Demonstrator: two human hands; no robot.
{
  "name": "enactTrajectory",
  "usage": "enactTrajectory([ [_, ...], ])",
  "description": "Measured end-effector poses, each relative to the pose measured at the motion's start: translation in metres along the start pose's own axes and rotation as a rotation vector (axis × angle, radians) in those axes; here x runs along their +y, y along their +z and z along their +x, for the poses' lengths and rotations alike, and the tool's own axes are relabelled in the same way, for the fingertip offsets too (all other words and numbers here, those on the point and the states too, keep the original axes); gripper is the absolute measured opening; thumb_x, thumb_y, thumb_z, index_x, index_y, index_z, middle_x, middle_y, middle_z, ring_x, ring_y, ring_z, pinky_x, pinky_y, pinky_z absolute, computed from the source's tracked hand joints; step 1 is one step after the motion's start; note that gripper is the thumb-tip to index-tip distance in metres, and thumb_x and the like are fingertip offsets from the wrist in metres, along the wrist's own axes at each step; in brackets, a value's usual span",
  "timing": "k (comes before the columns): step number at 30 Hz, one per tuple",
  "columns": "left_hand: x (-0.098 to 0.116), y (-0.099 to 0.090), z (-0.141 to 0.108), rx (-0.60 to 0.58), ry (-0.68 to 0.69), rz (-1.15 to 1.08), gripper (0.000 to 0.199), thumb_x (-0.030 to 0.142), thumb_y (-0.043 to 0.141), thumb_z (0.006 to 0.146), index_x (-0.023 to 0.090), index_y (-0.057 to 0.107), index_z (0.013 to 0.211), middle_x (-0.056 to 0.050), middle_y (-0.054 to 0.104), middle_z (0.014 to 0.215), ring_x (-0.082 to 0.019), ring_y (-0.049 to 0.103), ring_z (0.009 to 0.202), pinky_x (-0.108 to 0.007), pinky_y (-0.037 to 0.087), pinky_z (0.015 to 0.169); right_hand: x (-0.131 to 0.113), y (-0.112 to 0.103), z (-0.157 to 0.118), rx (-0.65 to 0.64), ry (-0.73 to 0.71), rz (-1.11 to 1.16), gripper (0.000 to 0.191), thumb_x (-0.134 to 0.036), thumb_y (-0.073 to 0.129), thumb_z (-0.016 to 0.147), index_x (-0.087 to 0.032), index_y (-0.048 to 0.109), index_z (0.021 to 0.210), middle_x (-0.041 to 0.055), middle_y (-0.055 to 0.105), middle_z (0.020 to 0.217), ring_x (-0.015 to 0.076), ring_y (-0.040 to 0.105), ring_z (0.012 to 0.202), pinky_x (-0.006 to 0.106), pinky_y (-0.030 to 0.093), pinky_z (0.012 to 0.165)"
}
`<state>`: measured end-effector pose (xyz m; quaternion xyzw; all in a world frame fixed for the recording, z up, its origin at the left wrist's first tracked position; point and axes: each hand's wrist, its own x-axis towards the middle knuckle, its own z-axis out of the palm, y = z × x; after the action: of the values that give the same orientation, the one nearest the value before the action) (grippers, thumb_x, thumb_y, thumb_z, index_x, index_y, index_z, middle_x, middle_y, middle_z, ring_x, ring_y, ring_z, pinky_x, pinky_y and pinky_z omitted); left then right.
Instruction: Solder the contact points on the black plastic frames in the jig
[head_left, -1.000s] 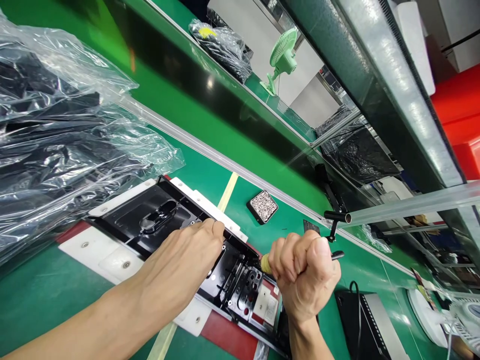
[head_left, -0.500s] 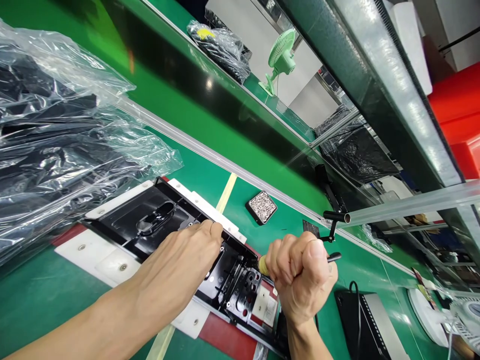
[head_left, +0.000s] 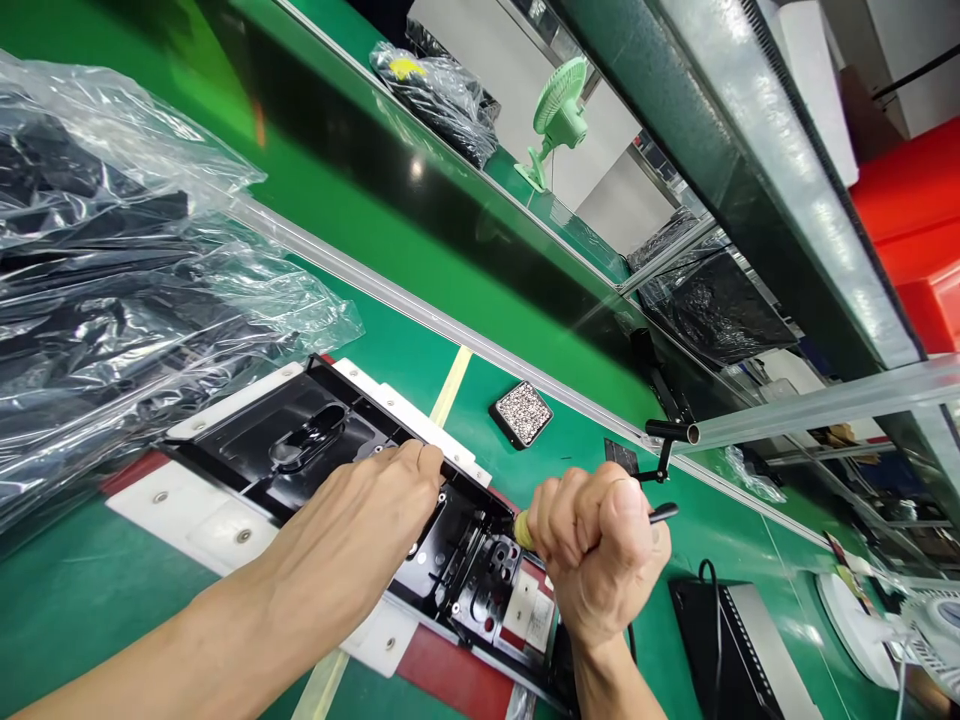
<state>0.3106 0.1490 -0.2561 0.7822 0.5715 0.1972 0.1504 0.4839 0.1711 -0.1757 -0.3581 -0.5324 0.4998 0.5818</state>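
Note:
A long black plastic housing (head_left: 247,445) lies in a white and red fixture (head_left: 191,505) on the green bench. My left hand (head_left: 379,505) rests over the middle of the housing, its fingers curled down and together. Whatever those fingertips pinch, if anything, is hidden. My right hand (head_left: 600,560) is wrapped in a fist around an electric screwdriver (head_left: 523,530). Its yellow front end points at the housing's far edge, and its black tail sticks out past the thumb. The tip cannot be made out against the black plastic.
Plastic-wrapped black parts (head_left: 135,300) are piled at the left. Beyond the fixture sits a small black box of screws (head_left: 523,412). A black bracket with a tube (head_left: 671,435) stands at right, near a grey and black device (head_left: 742,650). A metal beam (head_left: 742,180) crosses overhead.
Both hands stay in place over the housing, the right one still gripping the electric screwdriver. The whole view has shifted very slightly.

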Motion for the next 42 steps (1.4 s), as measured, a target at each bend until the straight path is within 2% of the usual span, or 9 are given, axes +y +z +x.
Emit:
enactTrajectory([
  [13, -0.006, 0.008, -0.001, 0.005, 0.042, 0.064, 0.015, 0.008, 0.046, 0.089, 0.022, 0.042, 0.087, -0.001, 0.051, 0.078, -0.014, 0.046, 0.056, -0.03, 0.021, 0.05, 0.001, 0.0, -0.002, 0.002, -0.009, -0.003, 0.053, -0.041, 0.058, 0.1, -0.02, 0.035, 0.057, -0.0074, 0.029, 0.045, 0.0062, 0.027, 0.039, 0.02, 0.028, 0.038],
  [26, -0.008, 0.008, 0.0, 0.016, 0.03, -0.012, 0.019, 0.006, 0.043, 0.091, 0.022, 0.041, 0.083, 0.0, 0.05, 0.075, -0.014, 0.044, 0.054, -0.03, 0.023, 0.051, 0.002, 0.001, -0.001, -0.003, -0.039, -0.018, 0.052, -0.038, 0.056, 0.101, -0.02, 0.034, 0.056, -0.0077, 0.028, 0.045, 0.006, 0.027, 0.039, 0.019, 0.028, 0.038],
  [36, 0.001, 0.002, -0.001, 0.004, 0.039, 0.102, 0.017, 0.007, 0.045, 0.091, 0.022, 0.044, 0.083, -0.002, 0.053, 0.077, -0.018, 0.052, 0.057, -0.031, 0.023, 0.052, 0.003, -0.001, -0.002, -0.021, -0.036, 0.0, 0.051, -0.036, 0.053, 0.103, -0.021, 0.034, 0.058, -0.0076, 0.028, 0.047, 0.0059, 0.027, 0.04, 0.019, 0.027, 0.039],
  [42, 0.002, -0.003, 0.003, -0.024, 0.015, 0.147, 0.024, 0.001, 0.04, 0.092, 0.022, 0.046, 0.082, -0.003, 0.056, 0.076, -0.02, 0.059, 0.057, -0.031, 0.024, 0.052, 0.009, -0.005, -0.006, -0.044, -0.047, 0.022, 0.048, -0.036, 0.051, 0.104, -0.021, 0.036, 0.062, -0.0074, 0.031, 0.049, 0.0061, 0.027, 0.042, 0.02, 0.026, 0.04],
])
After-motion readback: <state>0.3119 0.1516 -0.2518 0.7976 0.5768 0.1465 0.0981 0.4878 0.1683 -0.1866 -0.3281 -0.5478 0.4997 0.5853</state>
